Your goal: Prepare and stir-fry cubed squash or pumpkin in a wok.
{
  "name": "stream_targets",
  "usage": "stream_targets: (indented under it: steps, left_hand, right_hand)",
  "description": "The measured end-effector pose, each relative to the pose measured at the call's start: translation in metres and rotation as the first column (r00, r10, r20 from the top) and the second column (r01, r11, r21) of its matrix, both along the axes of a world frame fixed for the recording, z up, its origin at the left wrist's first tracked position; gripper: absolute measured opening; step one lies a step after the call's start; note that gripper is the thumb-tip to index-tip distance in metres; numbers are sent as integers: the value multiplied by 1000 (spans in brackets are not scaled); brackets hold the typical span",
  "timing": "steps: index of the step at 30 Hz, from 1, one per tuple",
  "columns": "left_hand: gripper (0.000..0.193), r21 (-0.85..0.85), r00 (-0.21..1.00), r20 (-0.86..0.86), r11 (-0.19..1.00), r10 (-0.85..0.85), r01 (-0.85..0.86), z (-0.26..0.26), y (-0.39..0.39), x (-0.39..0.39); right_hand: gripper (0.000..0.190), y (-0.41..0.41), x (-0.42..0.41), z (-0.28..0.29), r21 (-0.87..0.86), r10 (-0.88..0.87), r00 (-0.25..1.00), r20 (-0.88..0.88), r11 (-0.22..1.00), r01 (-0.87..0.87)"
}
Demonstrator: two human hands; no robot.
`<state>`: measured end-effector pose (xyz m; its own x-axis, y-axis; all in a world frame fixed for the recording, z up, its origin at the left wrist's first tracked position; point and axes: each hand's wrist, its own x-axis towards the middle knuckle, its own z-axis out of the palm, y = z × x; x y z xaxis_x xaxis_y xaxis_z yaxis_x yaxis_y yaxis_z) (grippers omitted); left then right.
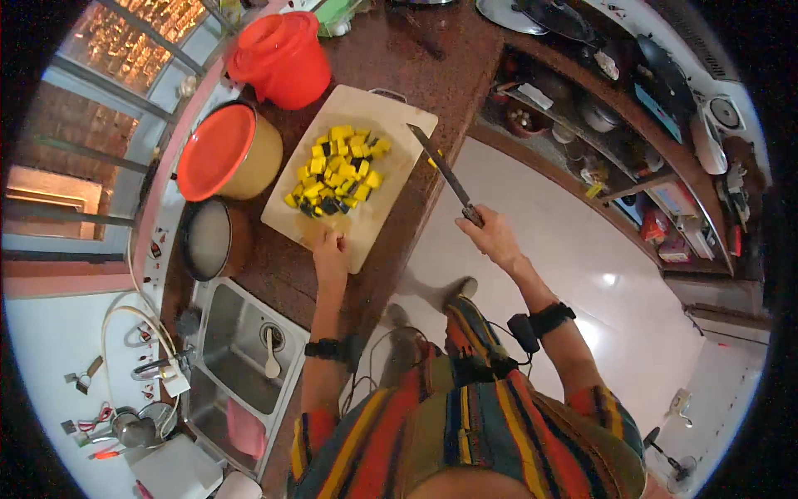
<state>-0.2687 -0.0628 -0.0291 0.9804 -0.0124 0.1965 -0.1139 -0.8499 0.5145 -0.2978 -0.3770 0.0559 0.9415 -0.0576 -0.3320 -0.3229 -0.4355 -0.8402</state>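
Observation:
My right hand (494,237) is closed around the dark handle of a kitchen knife (447,171), whose blade points up and left over the counter's edge. Small yellow pieces lie beside the blade. A cutting board (399,118) on the brown counter carries a loose heap of yellow cubes (340,165), some with dark green rind, probably pumpkin. My left hand (330,246) rests at the near end of the board, just below the heap, with its fingers curled; whether it holds something small cannot be made out.
Left of the board stand a red plastic container (290,62), a large pot with a red lid-like cover (218,150) and a pot of whitish liquid (209,240). A steel sink (240,337) holds a light spoon. Shelves (561,134) with kitchenware curve along the right.

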Motion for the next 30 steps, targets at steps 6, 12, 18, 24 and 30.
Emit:
stream_targets:
  steps: [6,12,18,24,30]
  left_hand:
    - [12,30,989,74,991,130,-133,20,-23,-2]
    - [14,-430,933,-116,829,341,-356,29,-61,5]
    - [11,-781,988,-153,616,-32,-101,73,-216,84]
    - [11,-802,830,-146,555,-538,219,96,-417,185]
    - [13,-574,530,242,320,-813,754,138,-631,273]
  right_hand:
    - [38,-50,39,8,-57,53,996,72,997,-49]
    - [40,-110,12,-19,14,34,999,34,999,-34]
    - [39,-192,-9,-22,-49,-10,999,31,999,11]
    - [38,-279,-11,-9,-9,-273,962,11,962,273]
    - [37,-349,-37,-20,-192,-529,848,-18,834,516]
